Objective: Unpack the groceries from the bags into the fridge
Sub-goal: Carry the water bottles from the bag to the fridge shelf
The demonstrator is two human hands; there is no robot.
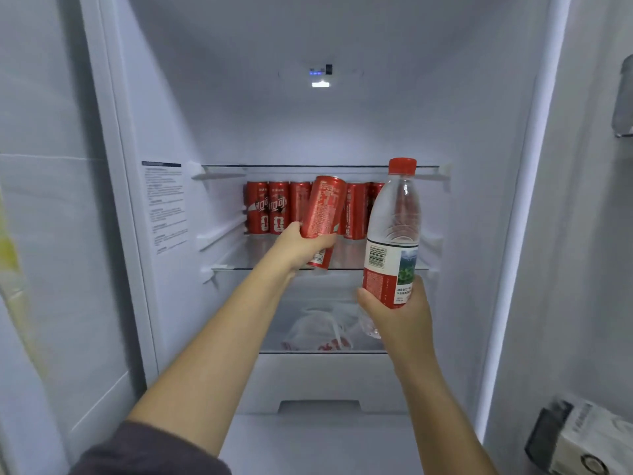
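The fridge stands open in front of me. My left hand [301, 246] grips a tall red soda can [325, 210], tilted to the right, over the front of the middle glass shelf [239, 269]. Several red cans [270, 212] stand in a row at the back of that shelf. My right hand [397, 313] holds a clear water bottle [394, 234] with a red cap and a red-and-white label, upright, at the shelf's right end and in front of it.
An upper glass shelf [274, 166] sits just above the cans. Below the middle shelf a clear plastic bag [322, 329] with red items lies on a lower shelf, over a white drawer [322, 382]. A boxed item [582, 440] sits in the right door.
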